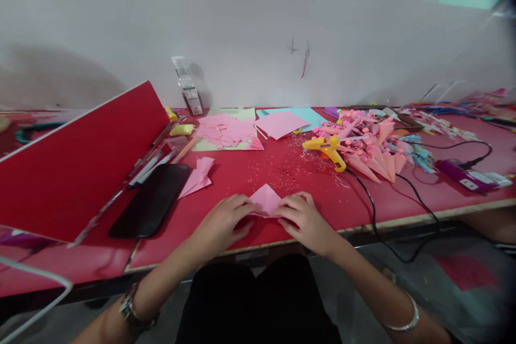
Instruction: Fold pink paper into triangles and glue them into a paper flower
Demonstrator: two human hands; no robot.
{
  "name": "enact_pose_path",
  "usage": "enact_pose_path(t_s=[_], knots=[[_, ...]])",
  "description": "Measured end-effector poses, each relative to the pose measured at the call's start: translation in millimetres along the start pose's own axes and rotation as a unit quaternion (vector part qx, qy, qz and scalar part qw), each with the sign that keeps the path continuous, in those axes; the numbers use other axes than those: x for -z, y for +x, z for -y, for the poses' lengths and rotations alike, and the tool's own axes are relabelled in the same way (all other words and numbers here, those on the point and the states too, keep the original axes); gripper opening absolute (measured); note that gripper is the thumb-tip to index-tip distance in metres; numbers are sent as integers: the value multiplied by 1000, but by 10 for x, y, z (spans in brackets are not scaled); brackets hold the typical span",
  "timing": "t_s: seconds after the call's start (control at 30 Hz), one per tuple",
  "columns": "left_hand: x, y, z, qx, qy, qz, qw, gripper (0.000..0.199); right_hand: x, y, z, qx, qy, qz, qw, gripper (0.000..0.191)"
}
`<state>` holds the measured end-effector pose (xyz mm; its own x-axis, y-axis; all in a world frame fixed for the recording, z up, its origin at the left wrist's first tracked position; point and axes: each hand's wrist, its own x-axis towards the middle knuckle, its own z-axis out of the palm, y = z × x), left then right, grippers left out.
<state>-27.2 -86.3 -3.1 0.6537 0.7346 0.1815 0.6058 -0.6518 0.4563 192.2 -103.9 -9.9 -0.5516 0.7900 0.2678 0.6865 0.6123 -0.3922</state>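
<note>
In the head view, a folded pink paper sheet (266,199) is just above the near edge of the red desk (237,165), directly in front of the person and between the two hands. Its peaked corner points away from the body, a crease runs down from that peak, and the visible part is wider from side to side than it is deep, so its long axis runs from one hand to the other. Neither hand is nearer: the left hand (229,220) has its fingertips on the left corner, the right hand (308,220) on the right corner. Each grip is narrow and holds its corner of the paper, fingers above and thumb lower; how firmly the thumbs press cannot be told.

Beyond the paper lie scattered clippings. To the left, well apart from the left hand, is a black smartphone (153,201), with folded pink pieces (198,177) just beside it. Farther back are a heap of pink cut-outs (226,130) and a flat pink sheet (282,123). To the right, a yellow hot-glue gun (328,149) lies against a pile of pink paper cones (387,164).
</note>
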Motion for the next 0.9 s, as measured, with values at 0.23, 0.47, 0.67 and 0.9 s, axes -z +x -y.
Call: enact_pose_path(t_s=[0.23, 0.47, 0.67, 0.9], knots=[[-33, -11, 74, -45, -6, -33, 998, 37, 95, 12, 22, 78, 9, 70, 995, 41], [96, -122, 54, -41, 1, 43, 998, 40, 132, 13, -81, 104, -2, 145, 984, 62], [88, -187, -53, -48, 63, 14, 997, 29, 124, 52, 11, 89, 11, 102, 991, 36], [13, -232, 97, 20, 12, -49, 999, 27, 59, 131, -31, 25, 26, 7, 999, 21]])
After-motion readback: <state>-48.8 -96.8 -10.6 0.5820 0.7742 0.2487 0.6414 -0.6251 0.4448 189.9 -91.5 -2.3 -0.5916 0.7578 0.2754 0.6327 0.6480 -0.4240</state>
